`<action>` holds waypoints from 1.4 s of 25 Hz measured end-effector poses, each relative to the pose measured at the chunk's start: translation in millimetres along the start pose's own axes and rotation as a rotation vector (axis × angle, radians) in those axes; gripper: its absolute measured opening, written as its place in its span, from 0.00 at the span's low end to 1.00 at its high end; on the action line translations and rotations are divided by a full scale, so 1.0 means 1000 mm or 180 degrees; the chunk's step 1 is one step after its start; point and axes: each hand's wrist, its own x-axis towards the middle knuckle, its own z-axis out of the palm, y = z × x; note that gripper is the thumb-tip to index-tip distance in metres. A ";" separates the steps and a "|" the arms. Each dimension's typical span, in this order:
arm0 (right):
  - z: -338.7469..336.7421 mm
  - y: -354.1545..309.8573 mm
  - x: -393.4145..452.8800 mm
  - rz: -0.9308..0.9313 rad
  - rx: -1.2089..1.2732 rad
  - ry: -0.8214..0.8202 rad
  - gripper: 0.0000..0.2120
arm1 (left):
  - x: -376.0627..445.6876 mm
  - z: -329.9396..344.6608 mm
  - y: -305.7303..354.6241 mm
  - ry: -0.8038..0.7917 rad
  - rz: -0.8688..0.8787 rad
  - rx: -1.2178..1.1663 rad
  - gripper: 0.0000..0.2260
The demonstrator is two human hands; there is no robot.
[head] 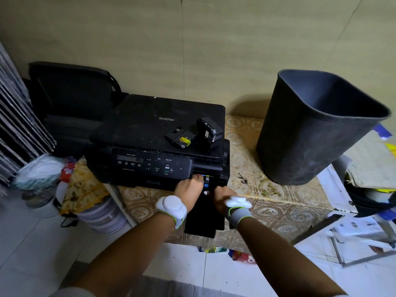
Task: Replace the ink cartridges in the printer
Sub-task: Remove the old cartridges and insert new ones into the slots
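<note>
Both hands (189, 187) at printer (158, 144) cartridge bay (206, 179).

Both hands, left (188, 189) and right (224, 197), reach forward, fingers curled.

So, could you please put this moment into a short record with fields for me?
printer: black printer on a patterned tabletop, lid closed
ink bay: open at the printer's front right, coloured cartridge tabs showing
left hand: left hand at the ink bay, fingertips against the slots
right hand: right hand just below the bay; what it grips is hidden
loose cartridges: yellow-labelled cartridge lying flat, black cartridge standing upright, both on the lid
bin: dark bin on the tabletop, right of the printer
</note>
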 end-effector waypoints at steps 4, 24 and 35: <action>0.003 -0.005 0.001 -0.0105 -0.0155 0.0053 0.26 | -0.010 -0.001 0.000 0.0389 0.0631 0.0279 0.21; 0.014 -0.017 0.012 -0.0430 -0.0518 0.0463 0.17 | 0.032 0.001 -0.050 0.1251 0.1192 -0.0730 0.18; 0.022 -0.021 0.021 -0.0203 -0.0305 0.0512 0.21 | 0.033 0.008 -0.050 0.1371 0.1253 -0.0991 0.20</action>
